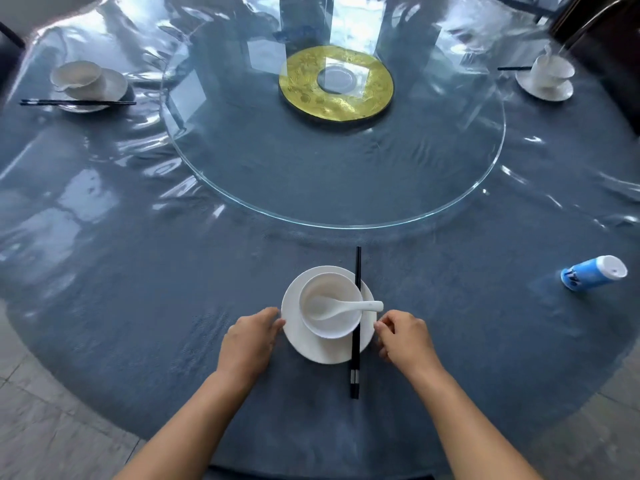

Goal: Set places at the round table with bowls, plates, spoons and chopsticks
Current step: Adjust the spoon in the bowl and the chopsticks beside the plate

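Note:
A white plate lies near the table's front edge with a white bowl on it. A white spoon rests in the bowl, handle pointing right. Black chopsticks lie across the plate's right side, pointing away from me. My left hand touches the plate's left rim with its fingertips. My right hand hovers at the plate's right rim, fingers curled, holding nothing. Two more settings stand at the far left and far right.
A round glass turntable with a gold disc covers the table's centre. A blue and white bottle lies on its side at the right. The blue tablecloth is under clear plastic. A dark chair stands at the far right.

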